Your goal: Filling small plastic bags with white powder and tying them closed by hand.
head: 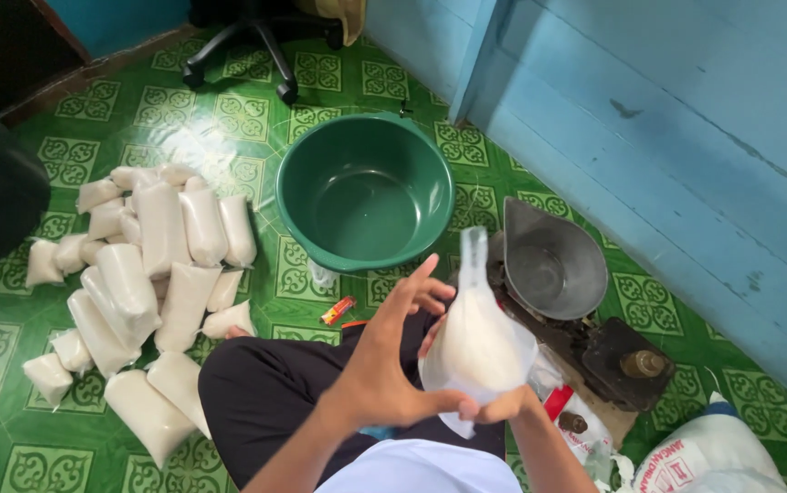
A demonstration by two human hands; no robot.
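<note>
1. The person sits on the green tiled floor (10,365) and holds a clear bag (477,342) of white grains upright over the lap, between both hands.
2. The left hand (384,365) is spread wide on the bag's near side. Its thumb presses the lower belly of the bag and its fingers reach up toward the neck, so this grip is open and bracing, not closed round the bag.
3. The right hand (507,404) comes from below and to the right. It cups the bottom of the bag, with the fingertips pinched on the lowest corner. This grip is closed on the bag and carries its weight.
4. The bag's long axis runs nearly vertical, leaning slightly away from the person. The empty twisted neck points up and away, above both hands. The left fingers are the nearer to the neck; the right hand is at the opposite end.
5. Beyond the bag stands an empty green basin (364,190).
6. To the right is a balance scale with a grey metal scoop (553,265) and a brass weight (644,363).
7. To the left, a heap of filled bags (142,274) lies on the floor, well apart from the hands.
8. A white sack (713,456) shows at the lower right.
</note>
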